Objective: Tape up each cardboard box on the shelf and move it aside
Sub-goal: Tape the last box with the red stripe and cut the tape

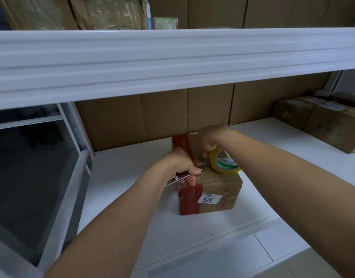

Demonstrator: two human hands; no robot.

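1. Cutting tape: your left hand grips a blade; your right hand pinches the tape roll on the box, mid-shelf.
2. Next, likely sever cleanly, then press the end down.

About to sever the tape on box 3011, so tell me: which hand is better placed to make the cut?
Left. The left hand grips the utility knife, its tip at the strip beside the tape roll. The right hand holds that roll on the cardboard box, likely keeping tension.
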